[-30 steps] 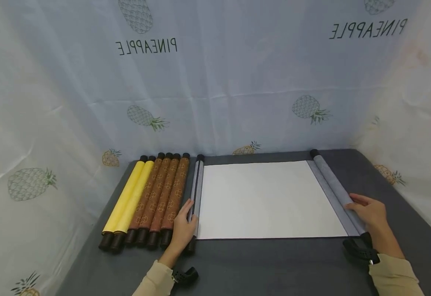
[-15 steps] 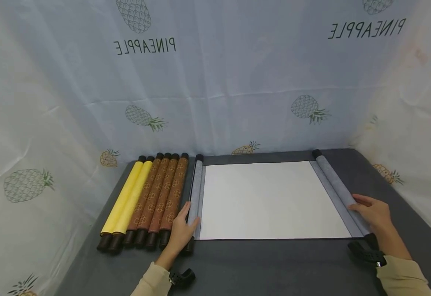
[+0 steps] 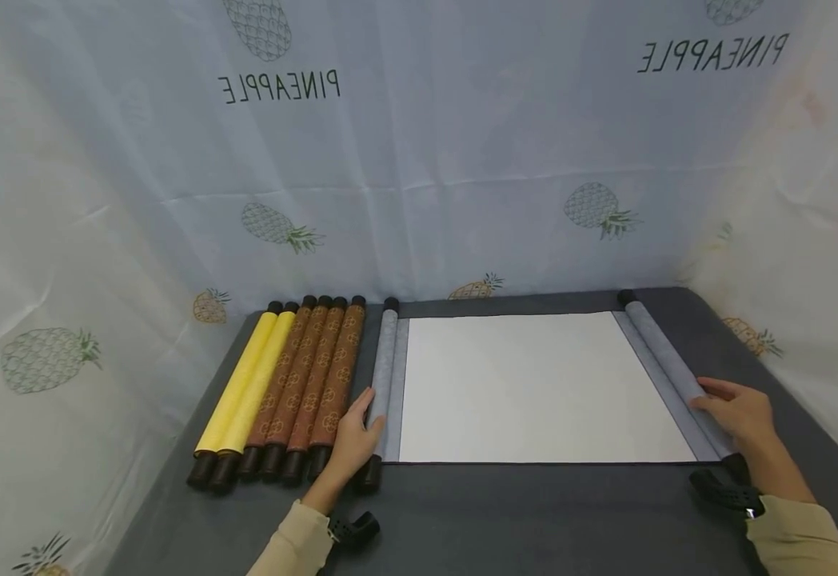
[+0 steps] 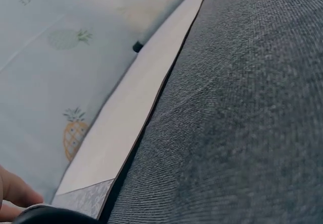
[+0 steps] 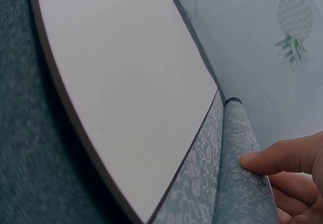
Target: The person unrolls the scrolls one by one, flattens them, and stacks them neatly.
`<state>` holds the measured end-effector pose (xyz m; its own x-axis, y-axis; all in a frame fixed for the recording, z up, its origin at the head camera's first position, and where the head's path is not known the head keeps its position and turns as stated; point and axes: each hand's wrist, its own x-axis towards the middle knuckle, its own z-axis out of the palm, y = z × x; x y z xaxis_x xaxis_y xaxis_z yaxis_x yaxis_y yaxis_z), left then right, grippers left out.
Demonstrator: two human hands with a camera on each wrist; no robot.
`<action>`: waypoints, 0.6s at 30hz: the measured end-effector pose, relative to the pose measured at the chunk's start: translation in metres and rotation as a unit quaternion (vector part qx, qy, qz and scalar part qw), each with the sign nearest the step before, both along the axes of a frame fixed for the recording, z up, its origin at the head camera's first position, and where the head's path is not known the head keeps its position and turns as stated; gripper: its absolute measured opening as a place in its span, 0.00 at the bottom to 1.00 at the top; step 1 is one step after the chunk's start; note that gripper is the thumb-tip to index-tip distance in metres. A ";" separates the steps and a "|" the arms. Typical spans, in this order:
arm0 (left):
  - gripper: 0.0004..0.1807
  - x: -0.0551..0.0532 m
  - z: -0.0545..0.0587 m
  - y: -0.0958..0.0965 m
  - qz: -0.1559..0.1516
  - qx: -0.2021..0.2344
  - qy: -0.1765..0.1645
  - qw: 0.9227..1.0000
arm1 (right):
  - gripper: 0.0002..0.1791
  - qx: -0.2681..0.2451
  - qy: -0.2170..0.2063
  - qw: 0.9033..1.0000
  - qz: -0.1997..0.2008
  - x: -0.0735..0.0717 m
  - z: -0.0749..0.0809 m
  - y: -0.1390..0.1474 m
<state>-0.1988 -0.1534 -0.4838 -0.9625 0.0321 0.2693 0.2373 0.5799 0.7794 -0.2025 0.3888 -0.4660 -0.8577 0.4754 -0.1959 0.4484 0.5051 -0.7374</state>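
A hanging scroll (image 3: 534, 384) lies partly unrolled, blank white in the middle with grey-blue patterned borders. My left hand (image 3: 353, 442) holds its left roller (image 3: 385, 352) near the front end, thumb on the right side and fingers on the left. In the left wrist view only fingertips (image 4: 17, 191) show at the lower left corner. At the thicker right roll (image 3: 660, 352), my right hand (image 3: 739, 412) grips the near half. The right wrist view has the thumb (image 5: 262, 161) on top of the roll's patterned cloth, other fingers curled along its outer side.
Left of the scroll lie two yellow rolled scrolls (image 3: 257, 376) and several brown patterned ones (image 3: 318, 368), side by side with dark end knobs. A dark grey cloth (image 3: 534, 520) covers the table. Pineapple-print curtains (image 3: 462, 160) hang behind and at both sides.
My right hand has moved right with the right roll. The left roller has turned under my left hand; its dark lengthwise line is out of sight and more grey border shows beside it.
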 end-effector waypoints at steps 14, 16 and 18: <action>0.22 0.005 0.005 -0.006 -0.013 0.025 0.005 1.000 | 0.29 0.154 0.029 0.985 0.076 0.009 0.011 -0.019; 0.20 0.006 0.008 -0.009 -0.008 0.039 0.010 0.999 | 0.28 0.174 0.042 0.980 0.084 0.010 0.014 -0.027; 0.19 0.007 0.011 -0.013 -0.002 0.054 0.015 0.998 | 0.27 0.179 0.059 0.978 0.091 0.010 0.017 -0.037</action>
